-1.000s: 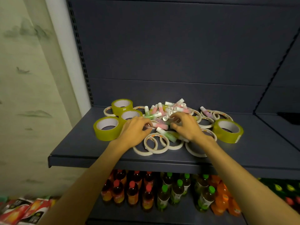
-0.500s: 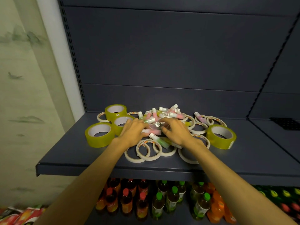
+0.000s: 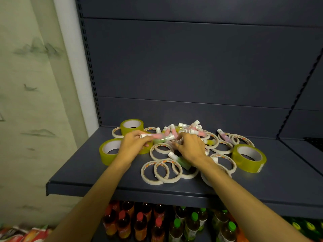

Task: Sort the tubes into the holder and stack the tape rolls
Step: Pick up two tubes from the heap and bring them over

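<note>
The left hand (image 3: pixel 132 145) grips pink and green tubes (image 3: pixel 157 137), hiding part of a yellow tape roll (image 3: pixel 111 151) near the shelf's (image 3: pixel 87 173) left edge. The right hand (image 3: pixel 190 147), fingers curled, covers tubes mid-shelf; whether it pinches one is unclear.

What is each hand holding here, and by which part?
The left hand grips a few tubes near their left ends. The right hand reaches into the pile with fingers curled; whether it holds anything cannot be told.

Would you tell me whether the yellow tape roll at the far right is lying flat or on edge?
Flat: the yellow tape roll shows its open core facing up.
</note>
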